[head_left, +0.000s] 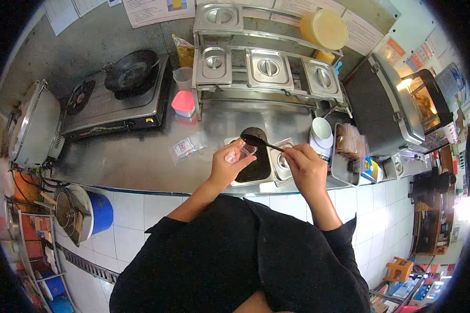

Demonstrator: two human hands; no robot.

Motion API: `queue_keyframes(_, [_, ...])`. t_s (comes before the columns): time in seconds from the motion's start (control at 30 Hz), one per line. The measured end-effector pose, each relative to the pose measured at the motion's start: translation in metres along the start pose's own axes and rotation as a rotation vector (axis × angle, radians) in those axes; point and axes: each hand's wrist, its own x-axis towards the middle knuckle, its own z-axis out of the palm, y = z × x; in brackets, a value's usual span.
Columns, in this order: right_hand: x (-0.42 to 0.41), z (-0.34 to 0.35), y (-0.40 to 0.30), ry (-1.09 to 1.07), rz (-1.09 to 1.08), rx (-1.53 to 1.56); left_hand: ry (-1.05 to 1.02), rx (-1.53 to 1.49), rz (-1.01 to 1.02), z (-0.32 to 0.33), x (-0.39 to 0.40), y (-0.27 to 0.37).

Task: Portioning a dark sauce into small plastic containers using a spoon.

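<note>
My left hand [228, 163] holds a small clear plastic container [249, 150] above a rectangular steel food pan [261, 182] with dark contents. Between the fingers of my right hand [308, 169] is the handle of a black ladle [254, 137]. The ladle's bowl is over the far end of the pan, close to the container's rim. Whether the ladle touches the container, and what it holds, I cannot tell. A steel lid with a knob [283, 163] lies right of the pan, partly behind my right hand.
A clear plastic packet [188, 147] lies on the steel counter [137, 164]. Left are a gas stove [113, 105] and a wok [131, 72]. Lidded pans [269, 68] fill a rack behind. A white bowl [322, 129] and a tray of packets [348, 143] stand right.
</note>
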Motion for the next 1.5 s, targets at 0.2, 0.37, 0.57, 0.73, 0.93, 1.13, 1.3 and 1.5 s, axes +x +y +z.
queue_keyframes(0.2, [-0.003,0.007,0.004,-0.012,0.063,0.088,-0.005,-0.008,-0.096,-0.003,-0.001,-0.006])
queue_keyframes(0.37, [-0.009,0.022,0.027,-0.093,0.359,0.391,0.024,-0.118,-0.041,-0.002,-0.001,-0.005])
queue_keyframes(0.57, [-0.047,0.067,0.057,-0.437,0.451,0.245,0.008,-0.101,-0.014,-0.008,-0.001,-0.001])
queue_keyframes(0.73, [-0.022,0.061,0.020,-0.385,0.275,0.361,-0.013,-0.112,-0.033,-0.013,-0.004,0.003])
queue_keyframes(0.93, [0.008,0.047,0.009,-0.305,-0.245,0.416,-0.277,-0.323,-0.265,-0.013,-0.006,0.009])
queue_keyframes(1.13, [0.002,0.040,0.000,-0.324,-0.087,0.505,-0.265,-0.277,-0.255,-0.014,-0.009,0.018])
queue_keyframes(1.3, [-0.014,0.060,0.007,-0.392,0.358,0.900,-0.131,-0.147,-0.222,-0.007,-0.004,0.030])
queue_keyframes(1.5, [-0.021,0.063,0.024,-0.199,0.441,1.009,-0.038,-0.205,-0.286,0.017,0.003,0.020])
